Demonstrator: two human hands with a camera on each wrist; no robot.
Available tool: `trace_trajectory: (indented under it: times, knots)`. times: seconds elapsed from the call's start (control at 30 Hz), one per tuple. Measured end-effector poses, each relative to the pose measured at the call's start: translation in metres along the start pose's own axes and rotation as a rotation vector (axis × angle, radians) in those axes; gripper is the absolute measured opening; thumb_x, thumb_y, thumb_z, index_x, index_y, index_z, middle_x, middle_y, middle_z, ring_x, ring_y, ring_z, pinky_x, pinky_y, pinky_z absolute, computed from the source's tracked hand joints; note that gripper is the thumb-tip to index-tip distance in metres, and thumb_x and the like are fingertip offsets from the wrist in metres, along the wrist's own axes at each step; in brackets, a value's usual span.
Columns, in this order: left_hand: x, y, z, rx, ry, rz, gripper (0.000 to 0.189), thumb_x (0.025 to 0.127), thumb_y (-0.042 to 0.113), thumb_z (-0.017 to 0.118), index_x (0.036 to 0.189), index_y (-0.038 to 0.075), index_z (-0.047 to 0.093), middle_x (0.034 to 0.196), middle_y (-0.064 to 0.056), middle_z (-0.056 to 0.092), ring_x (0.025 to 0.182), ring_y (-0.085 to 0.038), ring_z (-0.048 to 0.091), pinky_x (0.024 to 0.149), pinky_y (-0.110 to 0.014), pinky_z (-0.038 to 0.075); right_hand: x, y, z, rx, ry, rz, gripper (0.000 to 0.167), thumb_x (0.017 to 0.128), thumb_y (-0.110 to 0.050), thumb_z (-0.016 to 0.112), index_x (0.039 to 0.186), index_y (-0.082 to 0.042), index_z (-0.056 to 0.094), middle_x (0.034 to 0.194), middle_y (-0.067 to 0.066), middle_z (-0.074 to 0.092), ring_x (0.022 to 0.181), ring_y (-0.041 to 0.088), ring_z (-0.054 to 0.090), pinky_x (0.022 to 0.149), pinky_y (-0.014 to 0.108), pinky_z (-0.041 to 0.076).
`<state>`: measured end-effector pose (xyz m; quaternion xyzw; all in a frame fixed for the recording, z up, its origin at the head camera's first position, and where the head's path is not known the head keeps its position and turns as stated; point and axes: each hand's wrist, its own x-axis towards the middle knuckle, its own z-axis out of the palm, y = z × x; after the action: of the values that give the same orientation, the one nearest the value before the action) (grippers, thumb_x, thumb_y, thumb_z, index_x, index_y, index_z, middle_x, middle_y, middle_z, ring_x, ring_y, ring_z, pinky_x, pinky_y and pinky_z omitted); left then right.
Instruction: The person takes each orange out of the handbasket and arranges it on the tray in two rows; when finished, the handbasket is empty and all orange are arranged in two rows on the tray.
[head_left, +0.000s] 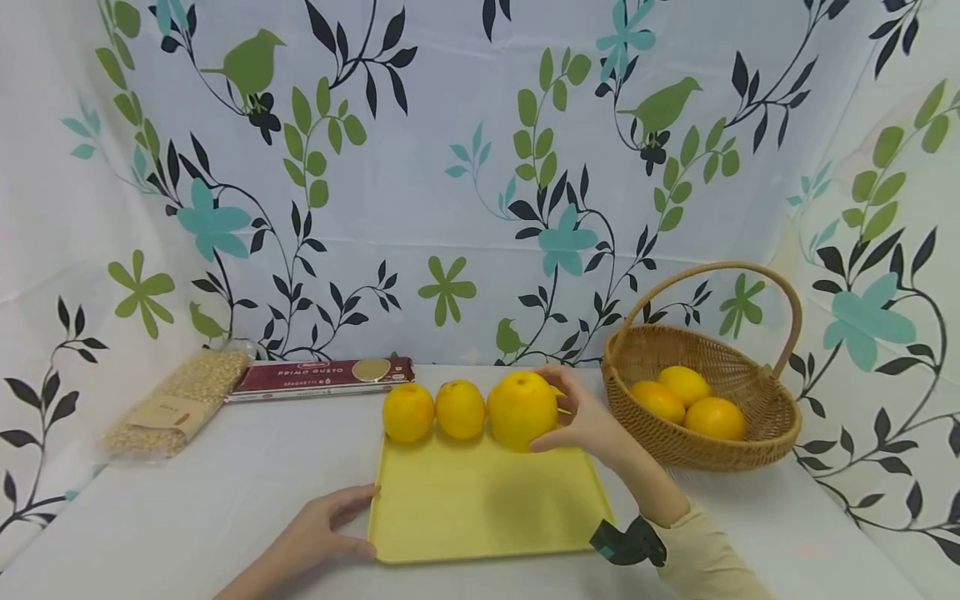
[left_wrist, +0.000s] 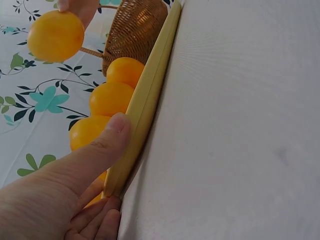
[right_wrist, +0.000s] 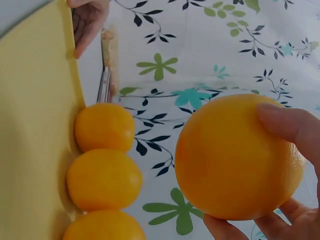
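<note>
Two hands of mine are busy about a yellow tray (head_left: 480,508) on the white table (head_left: 247,475). On the near right, a pale sleeve (head_left: 705,550) covers my forearm, with a black strap (head_left: 630,542) beside its cuff. On the near left, my left hand (head_left: 315,533) has its thumb and fingers resting against the tray's edge by the near left corner, spread rather than clenched.

Farther in, my right hand (head_left: 585,417) has a firm grip on one orange (head_left: 520,412), thumb on one side and fingers on the other, raised over the right part of the tray's far end and clear of everything below. A row of three oranges (head_left: 461,410) stands along the tray's far edge; from my head the right one (right_wrist: 104,226) is mostly hidden behind the held fruit, so I judge its place chiefly from the wrist views.

To the far right, a wicker basket (head_left: 697,450) with a tall handle contains three more oranges (head_left: 686,387). At the far left lies a clear bag of pale kernels (head_left: 176,404), and just right of it a dark red spaghetti packet (head_left: 318,377). Behind everything hangs a white cloth (head_left: 420,192) printed with leaves, flowers and birds.
</note>
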<state>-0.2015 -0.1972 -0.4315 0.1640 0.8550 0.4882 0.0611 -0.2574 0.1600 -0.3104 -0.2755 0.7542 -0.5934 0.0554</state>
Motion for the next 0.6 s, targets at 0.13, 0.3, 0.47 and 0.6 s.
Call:
trace_trajectory:
  times: [0.13, 0.3, 0.47, 0.6]
  knots:
    - [0.000, -0.001, 0.002, -0.014, 0.000, 0.009, 0.080, 0.061, 0.030, 0.080, 0.124, -0.006, 0.047, 0.126, -0.023, 0.045, 0.115, -0.037, 0.042, 0.092, -0.037, 0.041, 0.002, 0.001, 0.017, 0.037, -0.056, -0.042, 0.082, 0.062, 0.003, 0.077, 0.130, -0.007, 0.031, 0.130, 0.011, 0.036, 0.112, 0.029, 0.044, 0.096, 0.041, 0.039]
    - [0.001, -0.001, 0.001, -0.010, -0.001, -0.009, 0.080, 0.061, 0.032, 0.080, 0.123, -0.005, 0.048, 0.127, -0.022, 0.046, 0.116, -0.037, 0.041, 0.092, -0.036, 0.041, 0.005, 0.002, 0.041, 0.106, -0.102, -0.039, 0.078, 0.062, 0.003, 0.078, 0.126, -0.007, 0.035, 0.125, 0.012, 0.039, 0.109, 0.030, 0.046, 0.093, 0.039, 0.043]
    - [0.000, -0.002, 0.003, -0.017, -0.001, -0.010, 0.079, 0.061, 0.032, 0.080, 0.123, -0.005, 0.048, 0.126, -0.021, 0.046, 0.116, -0.037, 0.041, 0.092, -0.037, 0.041, 0.007, 0.007, 0.064, 0.101, -0.150, 0.007, 0.074, 0.064, 0.000, 0.079, 0.125, -0.009, 0.038, 0.124, 0.009, 0.041, 0.106, 0.025, 0.049, 0.091, 0.036, 0.045]
    - [0.000, -0.002, 0.001, -0.016, -0.009, 0.043, 0.078, 0.063, 0.028, 0.080, 0.123, -0.008, 0.047, 0.126, -0.023, 0.046, 0.116, -0.038, 0.041, 0.092, -0.038, 0.041, 0.011, 0.010, 0.079, 0.091, -0.216, -0.015, 0.070, 0.065, 0.001, 0.077, 0.123, -0.009, 0.039, 0.122, 0.007, 0.044, 0.104, 0.022, 0.050, 0.091, 0.034, 0.045]
